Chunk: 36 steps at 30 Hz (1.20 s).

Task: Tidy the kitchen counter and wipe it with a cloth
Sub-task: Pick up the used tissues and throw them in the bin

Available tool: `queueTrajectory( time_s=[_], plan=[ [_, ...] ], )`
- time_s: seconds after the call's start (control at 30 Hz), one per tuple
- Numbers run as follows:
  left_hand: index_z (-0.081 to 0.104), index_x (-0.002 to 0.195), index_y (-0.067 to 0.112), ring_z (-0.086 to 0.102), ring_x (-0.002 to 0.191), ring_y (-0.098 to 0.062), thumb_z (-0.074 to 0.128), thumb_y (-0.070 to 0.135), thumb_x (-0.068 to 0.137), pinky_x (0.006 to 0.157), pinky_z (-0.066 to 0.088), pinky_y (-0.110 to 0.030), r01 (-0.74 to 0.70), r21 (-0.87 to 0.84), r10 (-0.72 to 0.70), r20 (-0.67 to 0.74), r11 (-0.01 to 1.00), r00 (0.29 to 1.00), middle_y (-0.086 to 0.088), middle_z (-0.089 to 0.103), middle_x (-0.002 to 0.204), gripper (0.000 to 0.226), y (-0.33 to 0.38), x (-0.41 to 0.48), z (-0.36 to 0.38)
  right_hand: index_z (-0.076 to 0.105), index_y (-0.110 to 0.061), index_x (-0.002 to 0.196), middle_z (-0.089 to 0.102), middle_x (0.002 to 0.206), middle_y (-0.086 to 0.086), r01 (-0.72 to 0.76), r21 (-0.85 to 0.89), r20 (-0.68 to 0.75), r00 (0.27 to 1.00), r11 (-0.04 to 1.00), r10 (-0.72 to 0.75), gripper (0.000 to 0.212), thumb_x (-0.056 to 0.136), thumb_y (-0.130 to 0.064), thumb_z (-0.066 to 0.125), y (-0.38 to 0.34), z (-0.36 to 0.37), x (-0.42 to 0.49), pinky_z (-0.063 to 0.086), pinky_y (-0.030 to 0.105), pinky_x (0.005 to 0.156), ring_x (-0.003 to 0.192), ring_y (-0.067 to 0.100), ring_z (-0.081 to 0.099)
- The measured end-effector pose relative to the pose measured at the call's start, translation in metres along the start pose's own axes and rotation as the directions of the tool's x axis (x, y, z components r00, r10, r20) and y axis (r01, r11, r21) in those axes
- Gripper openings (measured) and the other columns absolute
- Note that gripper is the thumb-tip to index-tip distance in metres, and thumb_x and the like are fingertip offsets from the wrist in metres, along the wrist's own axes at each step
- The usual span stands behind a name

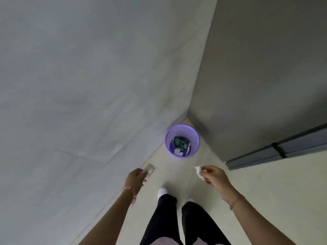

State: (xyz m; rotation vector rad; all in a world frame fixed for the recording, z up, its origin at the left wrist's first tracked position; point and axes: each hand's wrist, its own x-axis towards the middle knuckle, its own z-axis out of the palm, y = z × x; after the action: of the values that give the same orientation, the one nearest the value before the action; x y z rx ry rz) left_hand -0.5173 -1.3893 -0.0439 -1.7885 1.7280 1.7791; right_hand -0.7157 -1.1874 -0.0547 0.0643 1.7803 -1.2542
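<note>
No text, label, brand, number or sign can be read anywhere in the view. The dark packet lying in the purple bin may carry print, but it is too small and blurred to make out. The white scraps beside it in the bin show no legible marks either.

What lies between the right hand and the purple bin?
Only bare pale floor separates the right hand, holding a white scrap, from the purple bin, as the head view shows.
</note>
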Motion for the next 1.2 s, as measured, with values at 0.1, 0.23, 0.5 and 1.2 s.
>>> queueTrajectory(
  time_s=[0.1, 0.23, 0.5, 1.2],
  plan=[
    [0.06, 0.069, 0.023, 0.06, 0.073, -0.021, 0.059, 0.021, 0.086, 0.073, 0.051, -0.034, -0.028, 0.085, 0.021, 0.081, 0.996, 0.996, -0.003, 0.063, 0.072, 0.018, 0.029, 0.032, 0.026, 0.07, 0.003, 0.084, 0.056, 0.062, 0.006, 0.003, 0.066, -0.09, 0.996, 0.998, 0.003, 0.018, 0.08, -0.015, 0.07, -0.007, -0.002, 0.029, 0.039, 0.022, 0.057, 0.062, 0.017, 0.045],
    [0.061, 0.074, 0.017, 0.061, 0.076, -0.022, 0.058, 0.016, 0.087, 0.072, 0.051, -0.032, 0.01, 0.071, -0.02, 0.13, 0.997, 0.991, -0.003, 0.063, 0.074, 0.013, 0.04, 0.094, 0.073, 0.068, 0.002, 0.076, 0.052, 0.058, 0.005, -0.006, 0.11, -0.158, 0.987, 0.994, 0.023, 0.014, 0.079, -0.012, 0.067, 0.0, -0.007, 0.096, 0.035, 0.023, 0.055, 0.065, 0.02, 0.04],
    [0.06, 0.082, 0.011, 0.063, 0.075, -0.022, 0.067, 0.029, 0.078, 0.07, 0.052, -0.033, 0.066, -0.02, -0.061, 0.17, 0.998, 0.984, -0.008, 0.066, 0.079, 0.02, -0.003, 0.258, 0.177, 0.07, 0.001, 0.081, 0.054, 0.075, 0.01, -0.162, 0.245, -0.146, 0.969, 0.956, 0.201, 0.01, 0.08, -0.007, 0.065, 0.077, 0.0, 0.262, 0.041, 0.025, 0.069, 0.073, 0.017, 0.044],
    [0.063, 0.097, 0.005, 0.061, 0.077, -0.024, 0.044, 0.011, 0.092, 0.065, 0.048, -0.027, 0.034, 0.07, -0.042, 0.112, 0.997, 0.993, -0.007, 0.065, 0.079, 0.021, 0.0, 0.259, 0.178, 0.065, -0.009, 0.083, 0.062, 0.063, 0.006, -0.271, 0.0, -0.273, 0.926, 0.963, 0.261, 0.01, 0.088, -0.011, 0.057, 0.117, -0.041, 0.249, 0.053, 0.026, 0.062, 0.06, 0.018, 0.059]
  ],
)
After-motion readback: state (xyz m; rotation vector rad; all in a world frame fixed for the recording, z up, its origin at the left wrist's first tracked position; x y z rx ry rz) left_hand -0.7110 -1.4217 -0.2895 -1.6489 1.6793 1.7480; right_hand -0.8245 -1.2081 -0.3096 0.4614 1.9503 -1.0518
